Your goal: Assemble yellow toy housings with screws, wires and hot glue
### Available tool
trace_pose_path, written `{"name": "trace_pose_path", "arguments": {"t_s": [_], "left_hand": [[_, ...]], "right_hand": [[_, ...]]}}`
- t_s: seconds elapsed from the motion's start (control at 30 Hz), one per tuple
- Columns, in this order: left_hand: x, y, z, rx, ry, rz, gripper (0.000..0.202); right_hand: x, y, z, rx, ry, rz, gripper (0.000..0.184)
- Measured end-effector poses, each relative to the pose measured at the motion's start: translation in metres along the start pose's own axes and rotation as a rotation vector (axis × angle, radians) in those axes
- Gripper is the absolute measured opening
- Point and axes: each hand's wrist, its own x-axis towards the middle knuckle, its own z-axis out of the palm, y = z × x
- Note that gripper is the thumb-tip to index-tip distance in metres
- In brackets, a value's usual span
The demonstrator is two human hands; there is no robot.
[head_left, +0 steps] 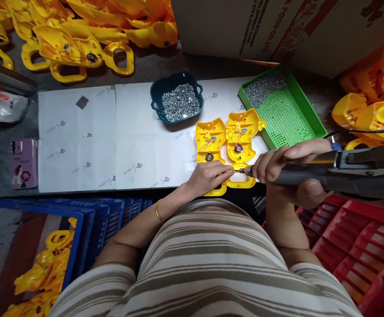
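Note:
My right hand (287,169) wraps round a dark electric screwdriver (314,176), its bit pointing left. The fingers of my left hand (210,176) are pinched together at the bit's tip on a tiny shiny metal piece (232,170), which looks like a screw. Just beneath my hands lie two open yellow plastic shell halves, a left one (202,128) and a right one (254,121), side by side with their insides up. Each has a small circuit board, thin wires and a round dark speaker inside. My left hand partly covers the left half and its looped handle (219,191).
A dark teal basket (155,103) of small metal parts and a green perforated tray (306,110) of screws stand behind the shells. Yellow shells pile up at the back left (79,48) and right (363,110). A phone (24,163), blue crate (76,246) and red crate (353,246) flank me.

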Motion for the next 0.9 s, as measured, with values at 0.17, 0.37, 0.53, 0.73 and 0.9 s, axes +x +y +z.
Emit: {"name": "trace_pose_path", "arguments": {"t_s": [0.17, 0.37, 0.53, 0.73, 0.9], "left_hand": [[-0.001, 0.0, 0.002, -0.032, 0.01, -0.022, 0.019], [-0.003, 0.0, 0.005, -0.043, -0.029, -0.051, 0.019], [-0.001, 0.002, 0.005, -0.041, -0.024, -0.062, 0.021], [0.0, 0.005, 0.003, 0.028, -0.104, -0.031, 0.023], [-0.001, 0.006, 0.003, 0.011, -0.152, -0.018, 0.028]], "right_hand": [[0.013, -0.017, 0.016, 0.074, -0.04, -0.004, 0.027], [0.015, -0.021, 0.019, 0.107, -0.012, 0.008, 0.025], [0.01, -0.029, 0.028, 0.05, 0.066, 0.119, 0.025], [0.01, -0.02, 0.022, 0.113, -0.064, 0.069, 0.025], [0.011, -0.019, 0.021, 0.115, -0.119, 0.067, 0.027]]}}
